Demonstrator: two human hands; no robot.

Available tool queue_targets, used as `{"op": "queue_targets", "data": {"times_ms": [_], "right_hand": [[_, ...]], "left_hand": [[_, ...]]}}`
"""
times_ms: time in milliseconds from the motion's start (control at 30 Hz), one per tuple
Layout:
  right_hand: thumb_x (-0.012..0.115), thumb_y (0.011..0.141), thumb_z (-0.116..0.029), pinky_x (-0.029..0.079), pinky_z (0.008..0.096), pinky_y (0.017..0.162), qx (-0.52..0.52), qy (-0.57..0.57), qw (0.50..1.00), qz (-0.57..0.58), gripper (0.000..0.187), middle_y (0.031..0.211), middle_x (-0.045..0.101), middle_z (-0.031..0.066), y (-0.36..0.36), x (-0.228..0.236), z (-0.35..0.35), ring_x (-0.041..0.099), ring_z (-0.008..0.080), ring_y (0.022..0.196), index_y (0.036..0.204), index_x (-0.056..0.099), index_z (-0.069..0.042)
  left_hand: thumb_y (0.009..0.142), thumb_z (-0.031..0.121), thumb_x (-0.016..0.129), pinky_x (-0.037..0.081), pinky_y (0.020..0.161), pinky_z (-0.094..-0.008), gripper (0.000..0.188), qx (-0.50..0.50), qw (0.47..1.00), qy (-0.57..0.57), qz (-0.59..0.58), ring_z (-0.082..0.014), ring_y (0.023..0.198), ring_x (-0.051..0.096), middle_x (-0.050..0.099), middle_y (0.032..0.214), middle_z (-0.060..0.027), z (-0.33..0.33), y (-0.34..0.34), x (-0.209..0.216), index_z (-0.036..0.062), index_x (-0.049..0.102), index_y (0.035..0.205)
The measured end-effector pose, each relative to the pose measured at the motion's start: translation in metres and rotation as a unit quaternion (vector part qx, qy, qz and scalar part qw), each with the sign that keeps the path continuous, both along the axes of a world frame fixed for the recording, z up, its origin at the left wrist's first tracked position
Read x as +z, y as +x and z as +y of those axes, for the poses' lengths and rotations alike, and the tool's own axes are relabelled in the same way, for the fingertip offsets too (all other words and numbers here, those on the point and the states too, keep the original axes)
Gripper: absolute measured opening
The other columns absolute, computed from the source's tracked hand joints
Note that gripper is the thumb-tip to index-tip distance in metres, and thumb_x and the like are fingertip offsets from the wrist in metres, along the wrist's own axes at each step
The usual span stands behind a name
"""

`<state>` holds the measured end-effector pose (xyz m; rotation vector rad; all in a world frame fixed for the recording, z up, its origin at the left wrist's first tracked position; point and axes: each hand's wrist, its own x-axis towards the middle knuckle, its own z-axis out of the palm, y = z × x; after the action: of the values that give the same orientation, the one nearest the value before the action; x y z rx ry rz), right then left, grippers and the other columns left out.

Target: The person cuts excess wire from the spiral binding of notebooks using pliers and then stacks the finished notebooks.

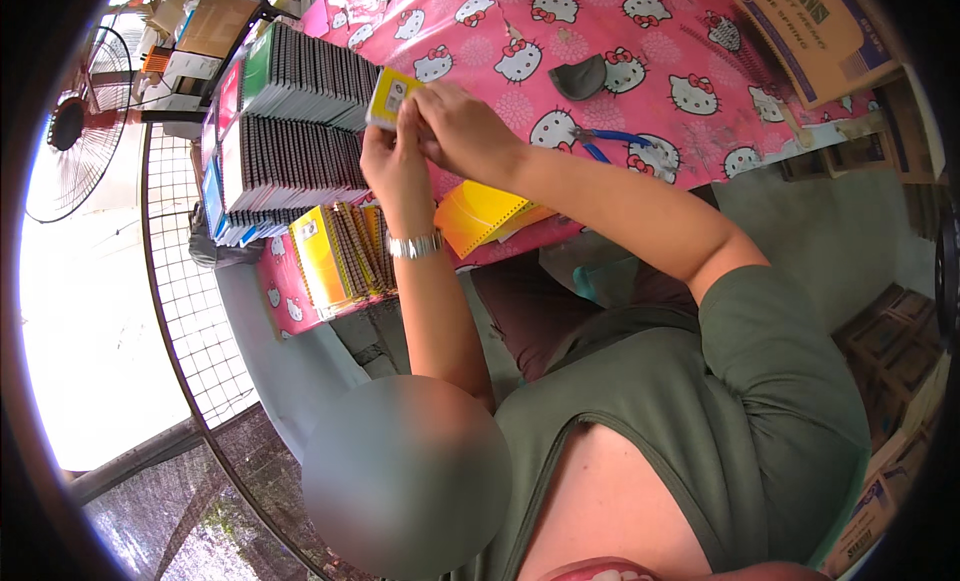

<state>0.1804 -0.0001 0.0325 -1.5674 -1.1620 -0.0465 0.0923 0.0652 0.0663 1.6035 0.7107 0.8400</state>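
Observation:
Over the pink table, both my hands are closed at a small yellow notebook (391, 96) with a white label, held tilted up. My left hand (394, 164), with a silver watch at its wrist, grips it from below. Against its near edge, my right hand (463, 129) has its fingers bent and pressed together; they partly cover the notebook, so its binding edge is hidden. Loose yellow sheets (480, 217) with punched holes lie below my hands. Left of these stands a row of yellow spiral notebooks (330, 253).
Tall stacks of black-spiral notebooks (285, 161) stand at the left. Blue-handled pliers (612, 138), a dark grey curved piece (578, 79) and a cardboard box (815, 36) rest on the patterned tablecloth (515, 106). A fan (85, 126) stands at far left.

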Motion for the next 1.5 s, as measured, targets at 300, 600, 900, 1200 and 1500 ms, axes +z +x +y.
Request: {"op": "queue_targets", "data": {"times_ms": [300, 600, 900, 1200, 1500], "right_hand": [[0.071, 0.084, -0.027, 0.054, 0.0376, 0.076, -0.202, -0.08, 0.973, 0.08, 0.023, 0.092, 0.072, 0.0112, 0.161, -0.051, -0.187, 0.069, 0.026, 0.088, 0.095, 0.072, -0.007], [0.061, 0.089, -0.022, 0.05, 0.0461, 0.088, -0.316, -0.419, 0.826, -0.206, 0.031, 0.115, 0.064, 0.0117, 0.267, -0.13, -0.305, 0.059, 0.0317, 0.112, 0.118, 0.064, -0.013], [0.058, 0.09, -0.011, 0.044, 0.0402, 0.089, 0.003, -0.054, 0.998, -0.033, 0.03, 0.099, 0.063, 0.0058, 0.08, -0.036, -0.172, 0.061, 0.0265, 0.094, 0.116, 0.069, -0.018], [0.071, 0.086, -0.013, 0.041, 0.0352, 0.083, 0.073, -0.021, 0.996, -0.053, 0.017, 0.09, 0.061, -0.0008, 0.011, -0.017, -0.135, 0.06, 0.0173, 0.087, 0.102, 0.075, -0.017], [0.062, 0.092, -0.016, 0.049, 0.0405, 0.079, 0.263, -0.239, 0.917, 0.182, 0.024, 0.092, 0.063, 0.0065, 0.02, 0.007, -0.13, 0.064, 0.0271, 0.089, 0.115, 0.067, -0.012]], "left_hand": [[0.089, 0.014, 0.057, 0.043, 0.091, -0.0527, 0.014, -0.038, 0.691, 0.566, 0.447, -0.0344, 0.1, 0.061, 0.067, 0.099, -0.0067, -0.07, -0.049, 0.059, 0.0094, 0.064, 0.101], [0.089, 0.024, 0.063, 0.035, 0.1, -0.0503, 0.025, -0.124, 0.783, 0.5, 0.35, -0.0314, 0.103, 0.055, 0.06, 0.102, -0.0114, -0.08, -0.048, -0.025, 0.0077, 0.058, 0.108], [0.082, 0.032, 0.073, 0.037, 0.088, -0.0446, 0.028, 0.028, 0.794, 0.558, 0.239, -0.0279, 0.087, 0.056, 0.059, 0.083, -0.007, -0.08, -0.039, -0.056, 0.009, 0.057, 0.083], [0.084, 0.029, 0.072, 0.039, 0.085, -0.0429, 0.024, -0.014, 0.801, 0.536, 0.265, -0.0273, 0.089, 0.056, 0.061, 0.088, -0.0063, -0.081, -0.05, -0.049, 0.0091, 0.059, 0.087], [0.084, 0.022, 0.071, 0.039, 0.086, -0.0427, 0.024, -0.04, 0.798, 0.533, 0.278, -0.0275, 0.093, 0.057, 0.062, 0.096, -0.0072, -0.077, -0.056, -0.049, 0.0084, 0.059, 0.1]]}}
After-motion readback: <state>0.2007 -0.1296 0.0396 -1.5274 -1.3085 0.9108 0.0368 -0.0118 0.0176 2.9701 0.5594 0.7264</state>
